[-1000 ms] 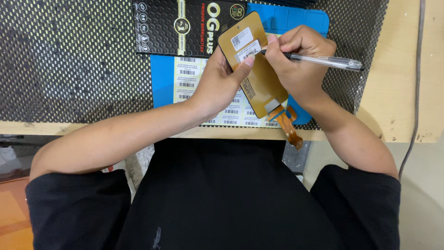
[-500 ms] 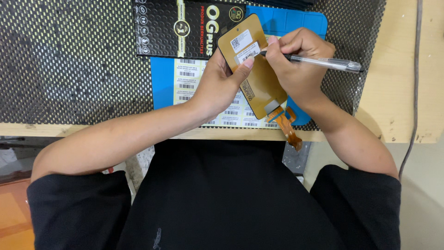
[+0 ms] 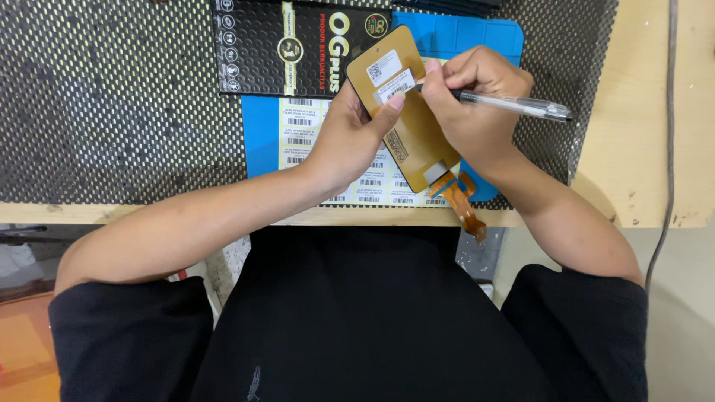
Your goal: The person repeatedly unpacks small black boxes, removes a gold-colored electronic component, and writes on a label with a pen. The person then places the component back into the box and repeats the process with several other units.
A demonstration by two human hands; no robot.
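A flat gold-brown display panel point(image 3: 406, 112), back side up, is held tilted above the near edge of the worktop point(image 3: 640, 149), over a blue mat point(image 3: 462, 37). Two white labels point(image 3: 389, 77) sit on its upper half; an orange flex ribbon point(image 3: 463, 205) hangs from its lower end past the worktop's near edge. The left hand point(image 3: 350, 141) grasps the panel from its left side, thumb pressed on the face just below the labels. The right hand point(image 3: 477, 104) is clenched around a clear-barrelled pen point(image 3: 514, 106), whose tip meets the lower label while the barrel points toward the worktop's right edge. Beneath the panel, a sheet of barcode stickers point(image 3: 305, 130) lies on the blue mat. A black printed box point(image 3: 287, 48) lies at the far edge, touching the mat. A dark perforated mat point(image 3: 112, 97) covers the left part of the worktop.
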